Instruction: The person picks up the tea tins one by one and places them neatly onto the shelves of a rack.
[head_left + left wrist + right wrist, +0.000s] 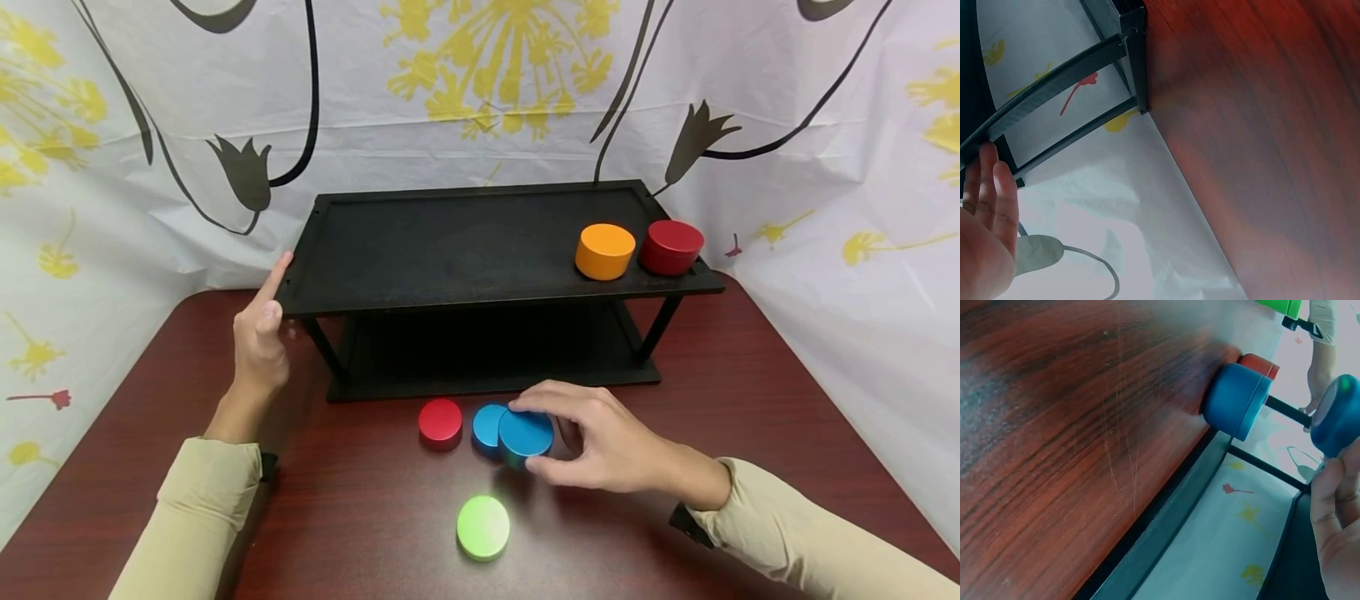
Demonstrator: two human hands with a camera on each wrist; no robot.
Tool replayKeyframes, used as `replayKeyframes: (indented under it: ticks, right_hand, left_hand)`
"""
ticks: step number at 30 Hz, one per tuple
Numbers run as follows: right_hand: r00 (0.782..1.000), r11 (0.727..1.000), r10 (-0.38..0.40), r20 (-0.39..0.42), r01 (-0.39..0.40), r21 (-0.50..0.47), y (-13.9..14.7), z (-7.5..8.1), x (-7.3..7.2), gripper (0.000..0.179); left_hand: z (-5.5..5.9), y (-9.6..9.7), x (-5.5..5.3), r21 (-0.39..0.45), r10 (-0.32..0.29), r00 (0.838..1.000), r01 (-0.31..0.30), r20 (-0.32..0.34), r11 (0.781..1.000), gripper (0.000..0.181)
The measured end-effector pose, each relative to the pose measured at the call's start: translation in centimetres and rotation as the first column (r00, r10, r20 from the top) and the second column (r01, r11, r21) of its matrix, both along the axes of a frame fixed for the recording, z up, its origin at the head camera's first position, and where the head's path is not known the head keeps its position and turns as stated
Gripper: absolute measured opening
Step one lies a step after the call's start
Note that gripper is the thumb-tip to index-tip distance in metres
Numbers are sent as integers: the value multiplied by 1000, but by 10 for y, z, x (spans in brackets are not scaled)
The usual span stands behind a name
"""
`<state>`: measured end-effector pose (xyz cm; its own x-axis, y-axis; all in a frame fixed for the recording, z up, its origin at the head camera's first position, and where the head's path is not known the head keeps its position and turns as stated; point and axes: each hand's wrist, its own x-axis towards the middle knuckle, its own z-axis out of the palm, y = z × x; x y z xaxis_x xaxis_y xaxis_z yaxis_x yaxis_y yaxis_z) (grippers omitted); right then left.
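My right hand (600, 437) pinches a blue round tin (527, 433) between thumb and fingers, above the table. In the right wrist view this held tin (1338, 419) is lifted apart from a second blue tin (1235, 400), which stands on the tabletop. From the head the second blue tin (488, 427) is partly hidden behind the held one. Left of it stands a red tin (440, 423), and nearer the front a light green tin (483, 527). My left hand (261, 346) touches the left edge of a black two-level rack (450, 250), its fingers (1005, 194) straight.
An orange tin (606, 252) and a dark red tin (672, 247) sit at the right end of the rack's top. Below is the rack's lower shelf (480, 346). A patterned white sheet (480, 108) hangs behind and beside the dark red-brown table (360, 517).
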<state>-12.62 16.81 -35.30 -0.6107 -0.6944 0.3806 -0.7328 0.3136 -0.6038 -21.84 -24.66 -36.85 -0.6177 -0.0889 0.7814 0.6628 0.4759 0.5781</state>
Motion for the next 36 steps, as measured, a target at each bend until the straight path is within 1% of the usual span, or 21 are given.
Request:
replayKeyframes:
  ticks: [6, 12, 19, 23, 30, 36]
  right_hand:
    - [998, 998, -56, -22, 55, -35, -3, 4, -1, 49]
    - [995, 993, -91, -43, 88, -72, -7, 7, -4, 51]
    - [985, 983, -145, -93, 133, -127, -10, 10, -6, 54]
    - [980, 978, -162, -117, 143, -150, -12, 13, -7, 55]
    - [975, 975, -178, -130, 158, -154, -12, 21, -9, 56]
    - [972, 971, -188, -141, 162, -178, -12, 28, -12, 56]
  left_hand:
    - [0, 0, 0, -2, -7, 1000, 7, -4, 1000, 65]
    - [1, 0, 2, -4, -5, 1000, 5, -7, 1000, 65]
    - [2, 0, 3, -11, -3, 1000, 3, -6, 1000, 64]
    - [3, 1, 3, -10, 0, 1000, 0, -1, 1000, 64]
    - [5, 2, 3, -14, 6, 1000, -6, -10, 1000, 65]
    - [4, 2, 3, -14, 4, 1000, -4, -8, 1000, 65]
